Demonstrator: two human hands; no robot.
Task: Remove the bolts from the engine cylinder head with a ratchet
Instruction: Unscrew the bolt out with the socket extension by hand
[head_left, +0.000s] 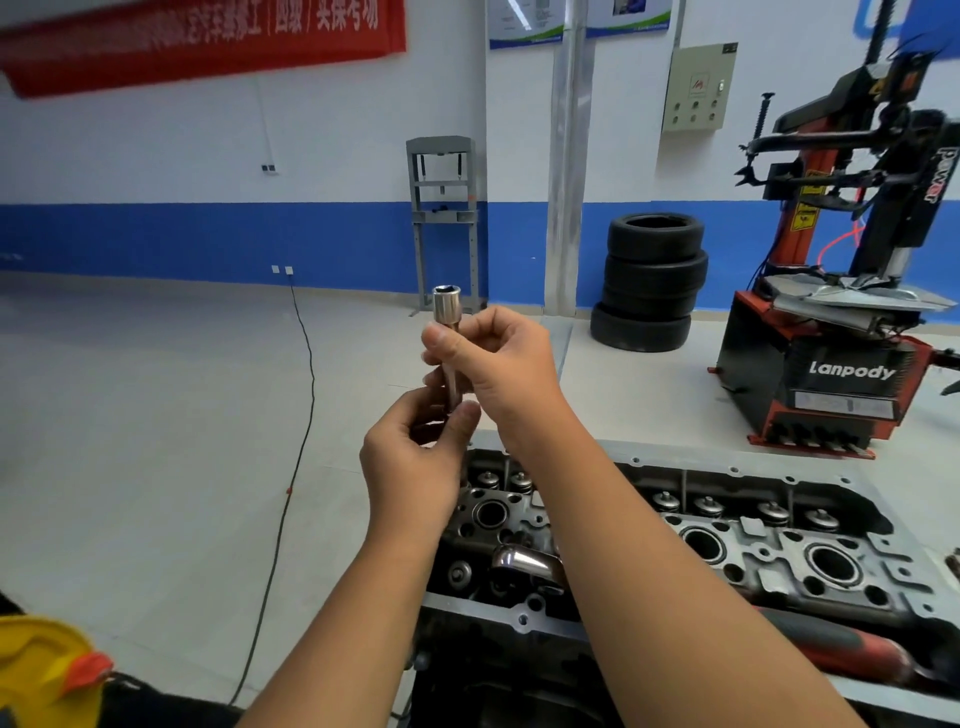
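Right hand (493, 358): pinching the extension bar (451, 374) just under its socket (447, 300)
Left hand (415, 467): gripping the bar's lower end
Cylinder head (727, 545): below both hands, ratchet (841, 647) resting on it

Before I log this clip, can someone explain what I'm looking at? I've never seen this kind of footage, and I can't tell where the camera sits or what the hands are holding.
There is one picture, taken by a camera worn on a person's head, looking forward and down. The two bare arms are that person's own; no robot is involved. The left hand and the right hand both grip a socket extension bar, held upright with its socket at the top. Below them lies the engine cylinder head, with round bores and valve springs showing. A red-handled tool rests along its near edge. Behind stand stacked tyres and a tyre-changing machine.
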